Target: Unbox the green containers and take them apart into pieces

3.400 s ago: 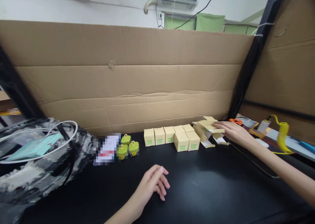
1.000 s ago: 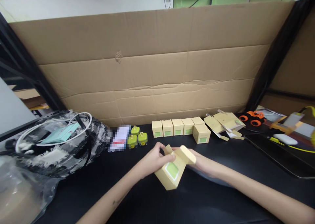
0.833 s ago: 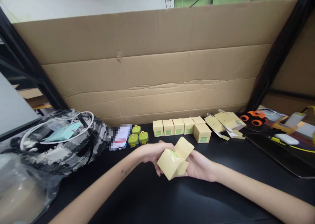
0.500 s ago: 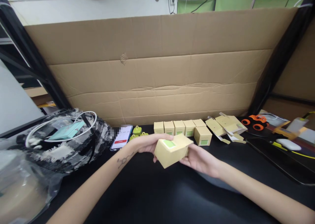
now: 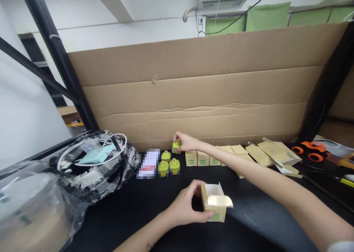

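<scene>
My left hand [image 5: 186,207] grips a small yellow carton [image 5: 215,203] with a green label, standing on the black table [image 5: 138,211] with its top flaps open. My right hand [image 5: 184,141] reaches across to the back of the table and pinches a small green toy [image 5: 176,145] just above three more green toys [image 5: 166,164]. A row of closed yellow boxes [image 5: 203,158] stands right of the toys, partly hidden behind my right forearm.
Flat unfolded cartons [image 5: 272,153] lie at the back right, with an orange toy car [image 5: 311,150] beyond. A phone [image 5: 148,164] lies left of the toys. Plastic bags with a white cable [image 5: 91,159] fill the left. A cardboard wall [image 5: 210,93] backs the table.
Both hands held and turned the carton before. Now the left hand alone holds it, set down open, while the right hand has reached to the back and picked up a green toy.
</scene>
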`<state>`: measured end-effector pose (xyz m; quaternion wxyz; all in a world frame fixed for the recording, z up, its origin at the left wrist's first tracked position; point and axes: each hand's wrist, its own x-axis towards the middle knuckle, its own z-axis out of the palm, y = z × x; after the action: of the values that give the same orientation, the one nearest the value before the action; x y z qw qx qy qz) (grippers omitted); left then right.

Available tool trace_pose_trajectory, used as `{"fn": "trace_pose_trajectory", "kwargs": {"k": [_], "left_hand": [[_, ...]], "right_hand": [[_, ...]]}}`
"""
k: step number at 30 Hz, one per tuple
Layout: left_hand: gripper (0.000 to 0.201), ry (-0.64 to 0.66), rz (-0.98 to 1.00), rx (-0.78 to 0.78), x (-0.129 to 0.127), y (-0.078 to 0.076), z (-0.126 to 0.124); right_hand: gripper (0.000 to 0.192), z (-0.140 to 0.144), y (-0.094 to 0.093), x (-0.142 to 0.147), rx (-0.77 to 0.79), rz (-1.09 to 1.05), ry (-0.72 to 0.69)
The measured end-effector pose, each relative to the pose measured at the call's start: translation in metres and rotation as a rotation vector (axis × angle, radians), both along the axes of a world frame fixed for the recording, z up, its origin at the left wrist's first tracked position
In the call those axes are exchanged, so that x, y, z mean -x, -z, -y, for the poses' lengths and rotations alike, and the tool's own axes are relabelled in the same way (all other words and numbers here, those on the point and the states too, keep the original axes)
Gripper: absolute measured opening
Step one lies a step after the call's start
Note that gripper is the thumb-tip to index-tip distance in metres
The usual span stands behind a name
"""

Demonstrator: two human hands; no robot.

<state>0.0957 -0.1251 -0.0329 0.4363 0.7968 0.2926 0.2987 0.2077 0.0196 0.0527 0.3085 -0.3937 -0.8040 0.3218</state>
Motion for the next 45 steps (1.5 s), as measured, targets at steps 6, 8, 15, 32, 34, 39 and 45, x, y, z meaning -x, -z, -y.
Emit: {"fn": "trace_pose_trajectory", "kwargs": {"k": [6, 8, 15, 32, 34, 39, 45], "left_hand": [[0.046, -0.015, 0.010, -0.009, 0.003, -0.006, 0.003], [0.046, -0.012, 0.073, 0.065, 0.003, -0.006, 0.003], [0.044, -0.113, 0.352, 0.434, -0.006, -0.002, -0.003], [0.033, -0.279, 0.530, 1.043, -0.013, -0.009, 0.005], [0.033, -0.294, 0.538, 1.067, -0.014, -0.011, 0.005], [0.034, -0.302, 0.537, 1.013, -0.013, -0.014, 0.006], [0.034, -0.275, 0.541, 1.033, -0.014, -0.021, 0.009]], "right_hand": [[0.025, -0.021, 0.024, 0.028, 0.004, 0.269, -0.121], [0.024, -0.018, 0.022, 0.020, -0.046, 0.256, -0.122], [0.021, 0.068, 0.000, -0.052, -0.360, -0.011, -0.002], [0.014, 0.167, 0.066, -0.095, -1.120, 0.391, -0.042], [0.014, 0.169, 0.068, -0.096, -1.087, 0.363, -0.049], [0.018, 0.171, 0.072, -0.097, -1.016, 0.275, -0.078], [0.021, 0.172, 0.072, -0.104, -0.921, 0.305, -0.133]]}}
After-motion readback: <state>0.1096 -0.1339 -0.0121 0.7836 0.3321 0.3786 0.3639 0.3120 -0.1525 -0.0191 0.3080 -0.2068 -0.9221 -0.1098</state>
